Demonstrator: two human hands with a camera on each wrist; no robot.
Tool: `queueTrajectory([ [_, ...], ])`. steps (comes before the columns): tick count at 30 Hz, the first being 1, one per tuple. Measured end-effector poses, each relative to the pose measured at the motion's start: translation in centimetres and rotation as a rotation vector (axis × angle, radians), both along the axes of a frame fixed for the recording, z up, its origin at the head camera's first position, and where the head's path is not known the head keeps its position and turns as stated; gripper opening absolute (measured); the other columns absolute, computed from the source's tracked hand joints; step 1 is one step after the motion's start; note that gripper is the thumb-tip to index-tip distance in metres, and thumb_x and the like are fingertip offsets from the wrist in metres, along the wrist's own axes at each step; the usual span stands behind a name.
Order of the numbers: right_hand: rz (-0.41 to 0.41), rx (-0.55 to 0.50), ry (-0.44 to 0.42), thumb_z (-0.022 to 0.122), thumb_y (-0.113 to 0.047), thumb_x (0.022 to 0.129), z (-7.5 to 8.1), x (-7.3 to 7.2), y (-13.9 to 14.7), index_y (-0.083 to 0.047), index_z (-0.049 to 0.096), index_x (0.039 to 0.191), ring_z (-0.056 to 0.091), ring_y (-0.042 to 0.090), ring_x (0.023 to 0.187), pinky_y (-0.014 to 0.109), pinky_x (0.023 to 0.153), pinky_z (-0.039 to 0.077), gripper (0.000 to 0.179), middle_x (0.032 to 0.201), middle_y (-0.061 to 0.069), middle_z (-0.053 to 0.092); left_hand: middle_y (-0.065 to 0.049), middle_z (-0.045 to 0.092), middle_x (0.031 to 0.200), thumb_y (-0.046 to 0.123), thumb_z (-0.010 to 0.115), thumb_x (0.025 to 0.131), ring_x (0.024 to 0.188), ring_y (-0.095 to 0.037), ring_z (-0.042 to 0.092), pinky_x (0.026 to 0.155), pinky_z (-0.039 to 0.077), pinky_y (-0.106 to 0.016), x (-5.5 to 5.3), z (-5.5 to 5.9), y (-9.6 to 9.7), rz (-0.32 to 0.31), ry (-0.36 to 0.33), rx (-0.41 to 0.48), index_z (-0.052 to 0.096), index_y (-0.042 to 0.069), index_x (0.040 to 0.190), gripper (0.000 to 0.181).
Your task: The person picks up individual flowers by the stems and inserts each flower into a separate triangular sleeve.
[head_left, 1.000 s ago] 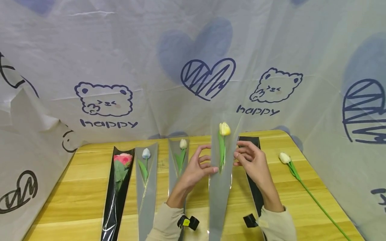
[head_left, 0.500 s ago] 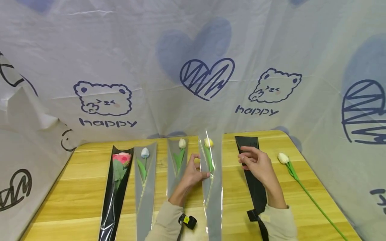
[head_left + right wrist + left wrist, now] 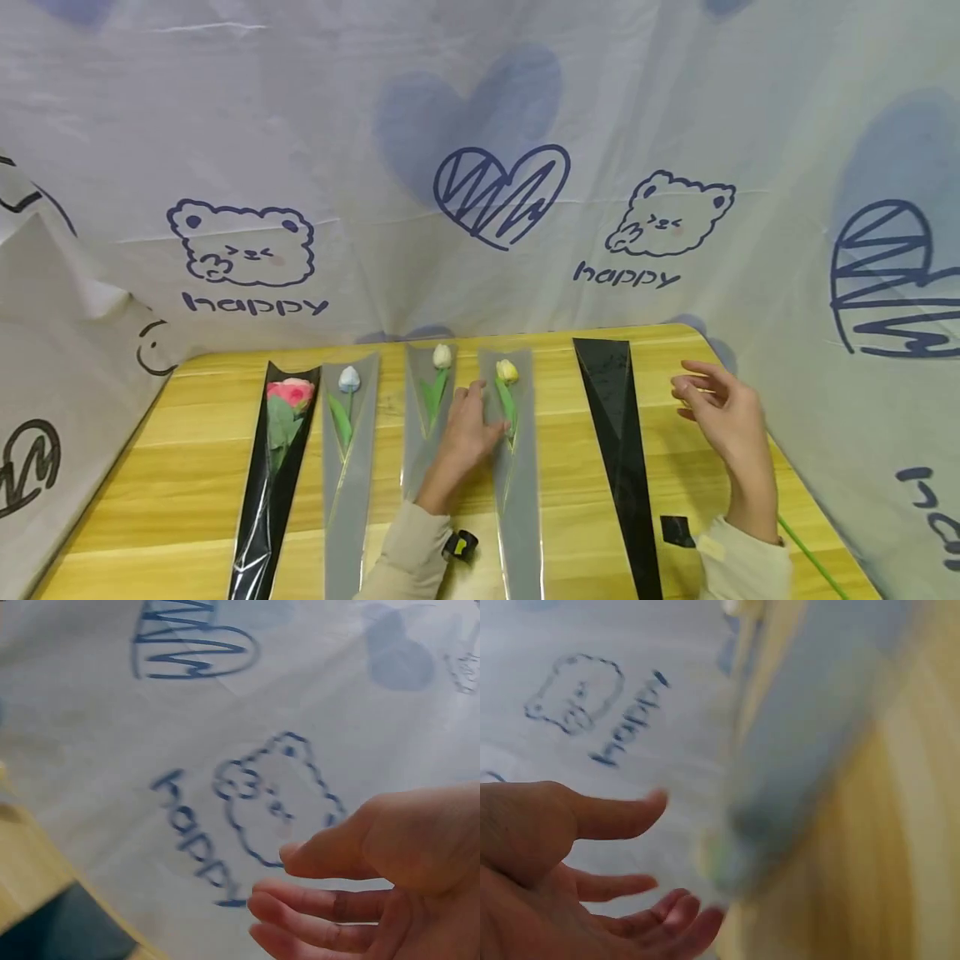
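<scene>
A yellow tulip (image 3: 507, 372) lies in a clear-fronted grey flower sleeve (image 3: 519, 492). Just left of it is my left hand (image 3: 467, 429), its thumb near the sleeve's edge; from the left wrist view its fingers look parted and hold nothing. Over the right of the table hovers my right hand (image 3: 723, 408), fingers loosely bent around no object. Between the hands lies a black flower sleeve (image 3: 618, 433) with no flower in it. Past the right forearm a green stem (image 3: 813, 558) shows; its flower head is hidden behind the hand.
To the left lie a grey sleeve with a white tulip (image 3: 442, 357), another with a pale blue tulip (image 3: 348, 380), and a black sleeve with a pink flower (image 3: 292, 392). A printed white cloth (image 3: 360, 150) hangs behind the wooden table (image 3: 577, 475).
The yellow tulip's sleeve came down from both hands onto the table, shifting left. My left hand has parted from it. My right hand moved right, past the black sleeve.
</scene>
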State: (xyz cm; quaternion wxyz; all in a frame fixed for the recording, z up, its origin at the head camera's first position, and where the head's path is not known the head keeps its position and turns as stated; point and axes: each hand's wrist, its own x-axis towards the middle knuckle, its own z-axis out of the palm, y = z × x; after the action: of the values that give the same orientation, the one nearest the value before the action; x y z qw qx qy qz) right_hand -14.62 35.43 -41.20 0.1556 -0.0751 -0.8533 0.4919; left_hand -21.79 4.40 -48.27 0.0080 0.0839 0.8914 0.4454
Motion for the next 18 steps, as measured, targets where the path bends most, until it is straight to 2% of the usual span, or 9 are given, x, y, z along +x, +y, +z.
queueTrajectory([
  [2,-0.06,0.051,0.004,0.059,-0.019,0.106,0.4,0.6,0.9,0.004,0.058,0.14,0.059,-0.015,0.082,0.015,0.07,0.055,0.041,0.124,0.029,0.065,-0.024,0.056,0.127,0.009,0.079,0.091,0.116,-0.04,0.056,0.095,0.05,-0.051,0.2,0.8,1.1,-0.037,0.035,-0.041,0.054,-0.007,0.14,0.057],
  [5,-0.194,0.153,-0.039,0.06,-0.021,0.105,0.5,1.5,2.5,0.002,0.062,0.136,0.05,-0.02,0.078,0.01,0.065,0.048,0.039,0.124,0.026,0.067,-0.021,0.061,0.124,0.016,0.07,0.099,0.114,-0.035,0.059,0.092,0.053,-0.045,-0.1,1.1,4.0,-0.142,0.038,-0.088,0.062,-0.006,0.132,0.04],
  [6,-0.239,0.182,-0.06,0.06,-0.021,0.104,0.4,1.8,3.0,0.001,0.063,0.134,0.048,-0.019,0.077,0.008,0.065,0.046,0.038,0.123,0.025,0.067,-0.019,0.063,0.121,0.018,0.067,0.101,0.111,-0.033,0.061,0.089,0.053,-0.042,-0.3,1.0,5.1,-0.174,0.037,-0.109,0.064,-0.006,0.13,0.038],
  [8,-0.302,0.219,-0.115,0.06,-0.019,0.103,0.0,2.4,4.0,0.002,0.065,0.132,0.057,-0.007,0.08,0.009,0.063,0.042,0.036,0.122,0.026,0.067,-0.016,0.064,0.116,0.026,0.064,0.104,0.104,-0.03,0.061,0.083,0.053,-0.037,-0.6,0.5,7.5,-0.209,0.011,-0.171,0.067,-0.004,0.124,0.036],
  [10,-0.32,0.251,-0.18,0.06,-0.018,0.102,-0.6,2.8,5.0,0.005,0.065,0.13,0.066,0.013,0.087,0.014,0.063,0.042,0.036,0.12,0.028,0.067,-0.015,0.061,0.116,0.034,0.061,0.105,0.104,-0.029,0.058,0.08,0.052,-0.036,-0.9,-0.1,9.9,-0.202,-0.013,-0.256,0.069,-0.002,0.118,0.039],
  [11,-0.311,0.268,-0.214,0.06,-0.017,0.102,-1.0,2.9,5.5,0.007,0.064,0.129,0.067,0.025,0.091,0.018,0.065,0.043,0.036,0.119,0.029,0.067,-0.015,0.059,0.119,0.039,0.061,0.104,0.106,-0.029,0.057,0.081,0.052,-0.036,-0.9,-0.4,11.0,-0.186,-0.016,-0.316,0.068,-0.001,0.12,0.043],
  [13,-0.271,0.279,-0.292,0.06,-0.017,0.101,-1.8,3.1,6.3,0.01,0.061,0.129,0.064,0.043,0.101,0.028,0.069,0.047,0.038,0.118,0.032,0.065,-0.014,0.053,0.122,0.053,0.057,0.102,0.106,-0.028,0.052,0.081,0.05,-0.036,-0.9,-1.2,12.9,-0.15,-0.029,-0.461,0.065,0.002,0.125,0.057],
  [16,-0.217,0.278,-0.393,0.062,-0.016,0.1,-3.0,3.2,7.3,0.013,0.058,0.13,0.062,0.047,0.101,0.044,0.076,0.05,0.043,0.116,0.033,0.065,-0.012,0.046,0.128,0.071,0.053,0.094,0.111,-0.027,0.045,0.085,0.047,-0.037,-0.8,-2.3,14.9,-0.1,-0.032,-0.689,0.052,0.004,0.145,0.084],
  [18,-0.197,0.26,-0.437,0.063,-0.017,0.099,-3.7,3.3,7.7,0.014,0.057,0.131,0.061,0.047,0.1,0.05,0.079,0.05,0.045,0.115,0.033,0.064,-0.011,0.042,0.127,0.079,0.052,0.088,0.11,-0.026,0.04,0.084,0.044,-0.037,-0.7,-2.7,15.6,-0.086,-0.04,-0.793,0.044,0.006,0.152,0.097],
])
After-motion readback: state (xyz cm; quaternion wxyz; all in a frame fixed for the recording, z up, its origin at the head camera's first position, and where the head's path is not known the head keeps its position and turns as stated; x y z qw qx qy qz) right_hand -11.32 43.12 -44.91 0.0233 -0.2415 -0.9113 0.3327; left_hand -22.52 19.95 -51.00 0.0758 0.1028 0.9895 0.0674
